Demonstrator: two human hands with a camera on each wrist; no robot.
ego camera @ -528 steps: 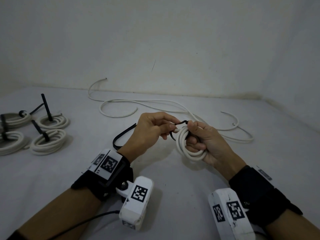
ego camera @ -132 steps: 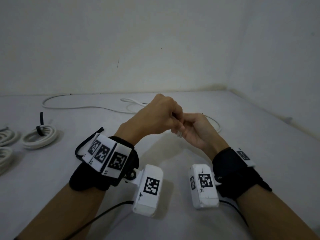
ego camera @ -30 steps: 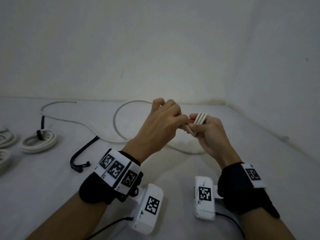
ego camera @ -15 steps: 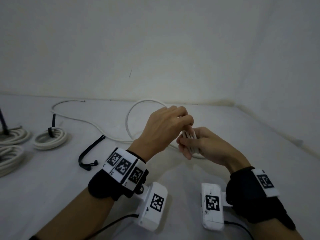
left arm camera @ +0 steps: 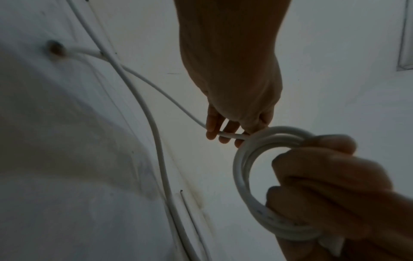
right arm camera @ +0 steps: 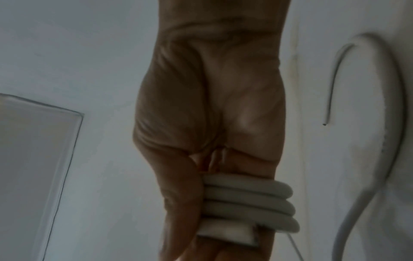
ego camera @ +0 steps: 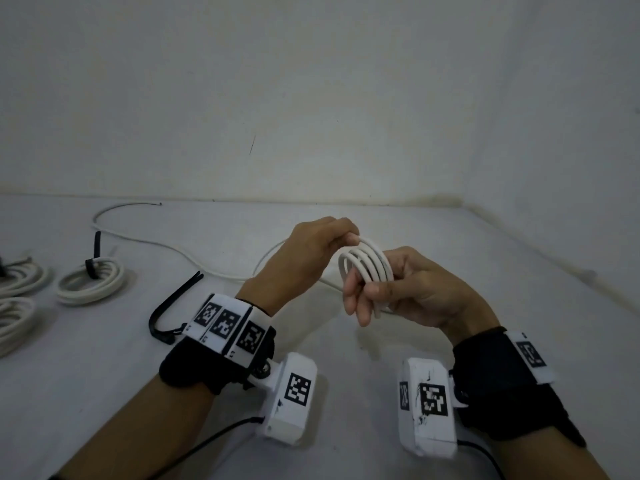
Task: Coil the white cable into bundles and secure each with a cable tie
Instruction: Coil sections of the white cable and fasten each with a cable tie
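A white cable coil of several turns is held up above the table between both hands. My right hand grips the coil's lower right side, fingers curled through the loops. My left hand pinches the cable at the top of the coil, where the loose strand runs in from the table. The remaining white cable trails across the table toward the far left. A loose black cable tie lies on the table, left of my left wrist.
Three tied cable bundles lie at the left: one with an upright black tie, one at the edge, one nearer. Walls close the table at the back and the right.
My left hand has laid another turn of cable onto the coil. The coil has tipped up, so its loops now show side by side. The loose cable on the table has shortened.
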